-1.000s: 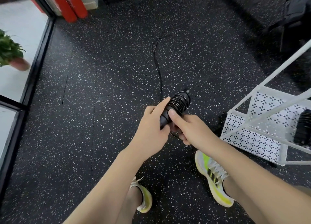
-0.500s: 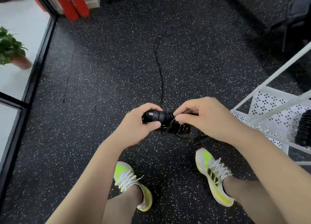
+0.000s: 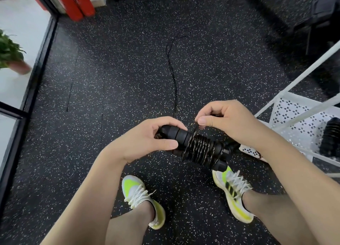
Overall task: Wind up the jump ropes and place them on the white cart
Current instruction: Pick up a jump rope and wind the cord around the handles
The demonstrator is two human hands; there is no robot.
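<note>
The left hand (image 3: 145, 140) grips the black handles (image 3: 176, 136) of the jump rope, held level above the speckled floor (image 3: 110, 79). The right hand (image 3: 228, 121) pinches the thin cord (image 3: 173, 75) just above the coils (image 3: 200, 149) already wound around the handles. The loose part of the cord lies on the open floor ahead. The white cart (image 3: 294, 114) stands close at the right, with another wound rope (image 3: 331, 136) inside it. A glass wall frame (image 3: 36, 68) borders the floor at the left.
</note>
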